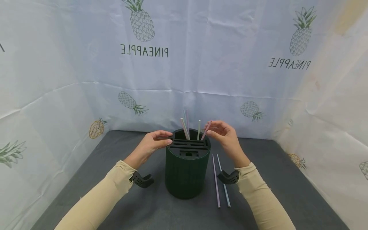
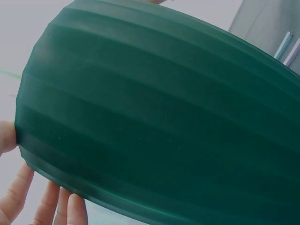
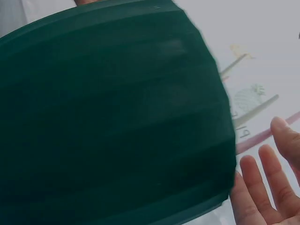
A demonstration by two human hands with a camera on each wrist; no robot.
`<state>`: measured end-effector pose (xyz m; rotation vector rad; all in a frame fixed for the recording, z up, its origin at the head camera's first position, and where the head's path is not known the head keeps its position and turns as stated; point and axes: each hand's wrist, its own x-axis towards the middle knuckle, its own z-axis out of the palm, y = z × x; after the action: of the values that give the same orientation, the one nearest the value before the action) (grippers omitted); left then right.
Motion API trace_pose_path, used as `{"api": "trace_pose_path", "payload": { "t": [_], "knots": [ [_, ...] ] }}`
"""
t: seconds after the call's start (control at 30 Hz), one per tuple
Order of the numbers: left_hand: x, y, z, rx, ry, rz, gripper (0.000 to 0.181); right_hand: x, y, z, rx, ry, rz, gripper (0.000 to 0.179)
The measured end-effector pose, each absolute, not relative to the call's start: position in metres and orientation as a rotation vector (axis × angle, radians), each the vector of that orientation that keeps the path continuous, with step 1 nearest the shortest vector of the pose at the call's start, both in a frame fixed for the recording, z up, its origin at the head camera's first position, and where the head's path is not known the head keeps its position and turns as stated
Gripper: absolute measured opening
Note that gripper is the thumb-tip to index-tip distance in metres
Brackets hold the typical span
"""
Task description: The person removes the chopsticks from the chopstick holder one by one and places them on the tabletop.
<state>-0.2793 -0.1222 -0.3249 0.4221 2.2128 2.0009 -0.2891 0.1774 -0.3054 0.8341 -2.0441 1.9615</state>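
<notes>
A dark green, ribbed round utensil holder [image 1: 187, 175] with a slotted black top insert [image 1: 189, 145] stands upright in the head view. My left hand [image 1: 153, 143] holds its left rim, thumb at the edge and fingers against the side; the left wrist view shows those fingertips [image 2: 26, 176] on the wall. At the opposite side, my right hand [image 1: 224, 135] pinches a thin pink stick [image 1: 207, 129], like a chopstick or straw, whose lower end is hidden inside the holder. Other pastel sticks [image 1: 185, 127] lean in the open rear part, among them a pale green one [image 1: 199, 129].
Two more thin sticks, one lavender [image 1: 216, 182] and one light blue [image 1: 224, 183], lie side by side on the dark grey table [image 1: 138, 204], right of the holder. A white pineapple-print cloth [image 1: 201, 76] hangs behind and along both sides.
</notes>
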Motion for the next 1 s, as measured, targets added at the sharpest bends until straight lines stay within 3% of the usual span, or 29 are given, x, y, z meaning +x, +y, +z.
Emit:
{"api": "trace_pose_path", "payload": {
  "t": [0.33, 0.7, 1.0],
  "knots": [
    [-0.280, -0.123, -0.325, 0.439, 2.212, 1.999, 0.045, -0.289, 0.172, -0.309, 0.839, -2.125, 1.937, 0.027],
    [-0.280, -0.123, -0.326, 0.442, 2.211, 2.002, 0.045, -0.291, 0.171, -0.309, 0.852, -2.123, 1.928, 0.018],
    [-0.280, -0.124, -0.326, 0.453, 2.213, 2.003, 0.044, -0.292, 0.171, -0.280, 0.838, -2.087, 1.854, 0.014]
  ]
}}
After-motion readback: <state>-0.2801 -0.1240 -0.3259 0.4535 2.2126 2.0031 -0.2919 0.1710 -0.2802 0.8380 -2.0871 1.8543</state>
